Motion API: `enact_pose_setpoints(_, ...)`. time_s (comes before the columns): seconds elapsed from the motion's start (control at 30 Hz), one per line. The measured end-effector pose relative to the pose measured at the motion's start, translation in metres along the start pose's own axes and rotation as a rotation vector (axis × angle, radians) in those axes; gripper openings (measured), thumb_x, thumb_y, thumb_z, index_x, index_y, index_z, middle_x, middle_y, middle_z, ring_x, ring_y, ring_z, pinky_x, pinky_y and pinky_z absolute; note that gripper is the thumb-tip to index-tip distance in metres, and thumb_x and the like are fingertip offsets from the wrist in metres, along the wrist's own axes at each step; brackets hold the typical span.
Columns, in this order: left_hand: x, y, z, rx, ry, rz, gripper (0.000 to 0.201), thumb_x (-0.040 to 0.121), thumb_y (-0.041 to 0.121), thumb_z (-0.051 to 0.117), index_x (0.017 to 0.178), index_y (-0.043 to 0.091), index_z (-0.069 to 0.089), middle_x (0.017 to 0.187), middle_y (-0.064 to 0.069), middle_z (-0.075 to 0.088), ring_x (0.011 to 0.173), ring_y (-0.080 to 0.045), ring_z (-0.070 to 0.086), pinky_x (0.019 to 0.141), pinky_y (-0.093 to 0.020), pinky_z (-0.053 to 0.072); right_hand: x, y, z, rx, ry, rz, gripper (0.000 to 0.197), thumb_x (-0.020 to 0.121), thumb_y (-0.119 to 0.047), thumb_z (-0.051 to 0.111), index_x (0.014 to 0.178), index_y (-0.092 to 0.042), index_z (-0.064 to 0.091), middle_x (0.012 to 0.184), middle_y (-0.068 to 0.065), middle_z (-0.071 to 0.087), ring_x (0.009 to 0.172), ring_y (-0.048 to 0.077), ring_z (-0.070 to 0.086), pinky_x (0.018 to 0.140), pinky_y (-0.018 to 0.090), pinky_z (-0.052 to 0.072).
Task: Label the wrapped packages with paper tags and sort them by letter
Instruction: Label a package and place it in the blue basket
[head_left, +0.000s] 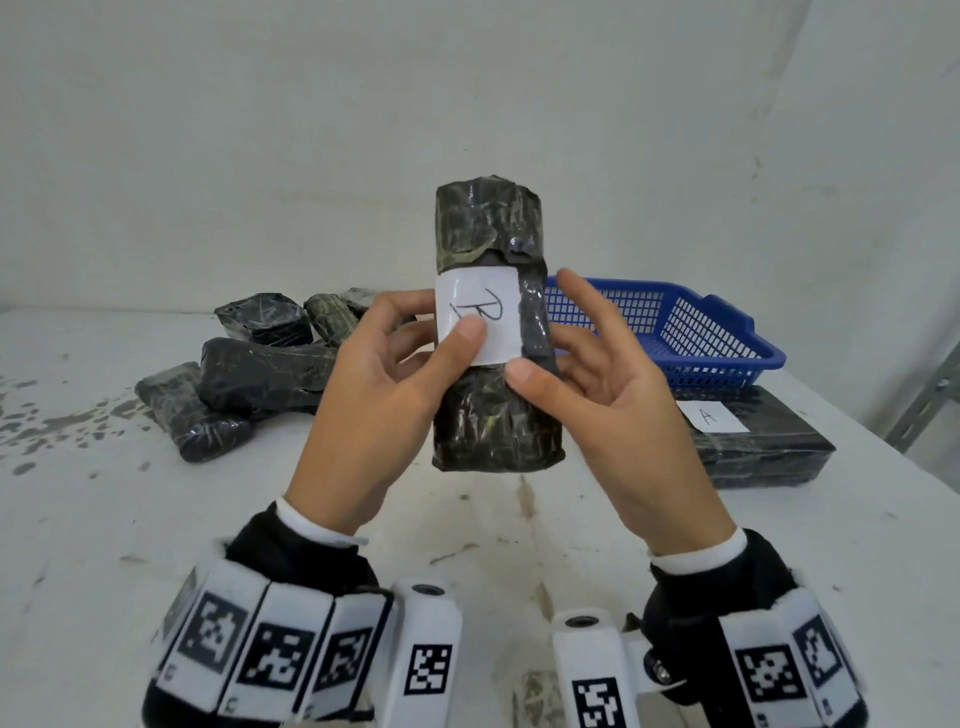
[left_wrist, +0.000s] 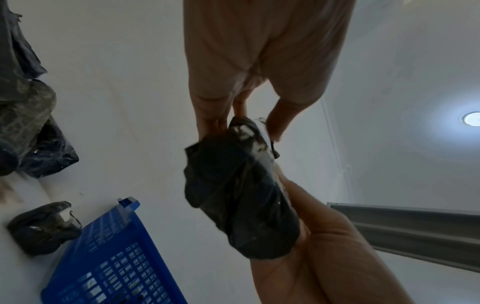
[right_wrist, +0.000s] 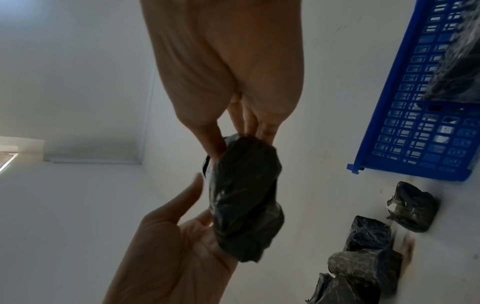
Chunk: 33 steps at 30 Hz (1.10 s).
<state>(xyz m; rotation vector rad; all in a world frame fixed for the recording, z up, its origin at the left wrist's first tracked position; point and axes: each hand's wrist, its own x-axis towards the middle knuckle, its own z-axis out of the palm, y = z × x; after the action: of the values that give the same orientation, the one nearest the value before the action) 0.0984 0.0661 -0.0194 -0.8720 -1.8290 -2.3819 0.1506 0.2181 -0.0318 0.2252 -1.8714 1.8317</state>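
Pkg (head_left: 493, 332) w/ B tag (head_left: 480, 317) upright, held by both hands.

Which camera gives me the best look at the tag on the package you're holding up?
The head view: the white paper tag faces the camera, its handwritten letter partly under the left hand's thumb. The left wrist view catches only the tag's thin white edge; the right wrist view shows a sliver beside the wrapped package.
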Motion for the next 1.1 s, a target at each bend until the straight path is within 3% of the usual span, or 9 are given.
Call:
enact_pose_setpoints(0.17, -0.001, 0.0011, 0.0003, 0.025, -0.012, 0.018, 0.032, 0.074, 0.029, 0.064, 0.102, 0.016, 0.058, 0.098, -0.004, 0.074, 0.081, -0.011, 0.07, 0.072, -0.028, 0.056, 0.0009, -0.002, 0.0006, -0.004, 0.014, 0.015, 0.069, 0.077, -0.026, 0.072, 0.143, -0.023, 0.051, 0.118, -0.001, 0.072, 0.103, 0.015, 0.071, 0.083, 0.024, 0.057)
enact_pose_setpoints(0.37, -0.0021, 0.0024, -0.0003, 0.085, -0.048, 0.062, 0.055, 0.075, 0.027, 0.065, 0.127, 0.035, 0.051, 0.102, 0.002, 0.075, 0.096, -0.014, 0.071, 0.085, -0.035, 0.058, 0.0007, -0.0021, 0.001, 0.024, 0.019, 0.003, 0.043, 0.087, -0.018, 0.067, 0.129, -0.025, 0.061, 0.114, -0.002, 0.074, 0.098, 0.012, 0.073, 0.077, 0.021, 0.058)
enact_pose_setpoints(0.53, -0.0021, 0.0005, 0.001, 0.121, -0.057, 0.09, 0.047, 0.079, 0.028, 0.061, 0.125, 0.037, 0.054, 0.106, 0.009, 0.073, 0.097, -0.004, 0.069, 0.085, -0.031, 0.057, 0.0015, 0.0013, 0.0005, -0.083, 0.042, -0.002, 0.046, 0.086, -0.036, 0.067, 0.131, -0.027, 0.063, 0.117, -0.001, 0.072, 0.108, 0.024, 0.069, 0.089, 0.039, 0.059)
enact_pose_setpoints(0.63, -0.0012, 0.0, 0.0007, 0.157, -0.051, 0.1, 0.041, 0.084, 0.028, 0.069, 0.122, 0.037, 0.058, 0.11, 0.006, 0.073, 0.102, -0.011, 0.068, 0.09, -0.034, 0.056, 0.0009, 0.0023, -0.0006, -0.144, 0.071, -0.028, 0.047, 0.086, -0.042, 0.066, 0.132, -0.03, 0.064, 0.117, -0.004, 0.071, 0.105, 0.021, 0.066, 0.092, 0.041, 0.058)
enact_pose_setpoints(0.7, -0.0003, -0.0012, -0.0004, 0.193, -0.037, 0.108, 0.039, 0.083, 0.027, 0.067, 0.119, 0.039, 0.059, 0.107, 0.005, 0.074, 0.102, -0.014, 0.068, 0.091, -0.036, 0.055, 0.0003, 0.0023, -0.0015, -0.213, 0.09, -0.057, 0.044, 0.084, -0.048, 0.066, 0.127, -0.037, 0.066, 0.111, -0.008, 0.071, 0.087, 0.022, 0.057, 0.085, 0.04, 0.056)
enact_pose_setpoints(0.8, 0.0006, -0.0038, -0.0022, 0.237, -0.025, 0.131, 0.035, 0.089, 0.015, 0.068, 0.114, 0.039, 0.06, 0.099, 0.007, 0.075, 0.094, -0.013, 0.07, 0.087, -0.037, 0.057, -0.0006, -0.0009, -0.0018, -0.18, 0.078, -0.08, 0.038, 0.082, -0.043, 0.068, 0.12, -0.04, 0.068, 0.104, -0.005, 0.074, 0.074, 0.036, 0.051, 0.07, 0.04, 0.055)
enact_pose_setpoints(0.9, 0.0006, -0.0051, -0.003, 0.251, -0.034, 0.148, 0.037, 0.091, 0.006, 0.063, 0.115, 0.034, 0.06, 0.1, 0.008, 0.073, 0.094, -0.013, 0.07, 0.083, -0.032, 0.058, -0.0011, -0.0052, -0.0018, -0.107, 0.048, -0.009, 0.047, 0.077, -0.045, 0.067, 0.121, -0.03, 0.068, 0.083, -0.013, 0.071, 0.058, 0.01, 0.053, 0.053, 0.018, 0.045)
enact_pose_setpoints(0.97, -0.0004, -0.0044, -0.0021, 0.254, -0.053, 0.147, 0.033, 0.09, 0.012, 0.066, 0.115, 0.033, 0.061, 0.099, 0.006, 0.073, 0.094, -0.013, 0.07, 0.083, -0.032, 0.057, -0.0006, -0.0048, -0.0039, -0.062, 0.072, 0.027, 0.049, 0.076, -0.045, 0.065, 0.12, -0.024, 0.069, 0.069, -0.015, 0.065, 0.05, 0.008, 0.048, 0.046, 0.016, 0.041)
enact_pose_setpoints(1.1, -0.0026, -0.0021, -0.0013, 0.244, -0.074, 0.171, 0.034, 0.079, 0.042, 0.064, 0.111, 0.031, 0.066, 0.095, 0.003, 0.075, 0.092, -0.015, 0.07, 0.086, -0.042, 0.056, 0.0009, -0.0036, -0.0055, -0.024, 0.097, 0.045, 0.045, 0.078, -0.043, 0.067, 0.118, -0.022, 0.069, 0.068, -0.006, 0.063, 0.05, 0.015, 0.048, 0.042, 0.024, 0.041)
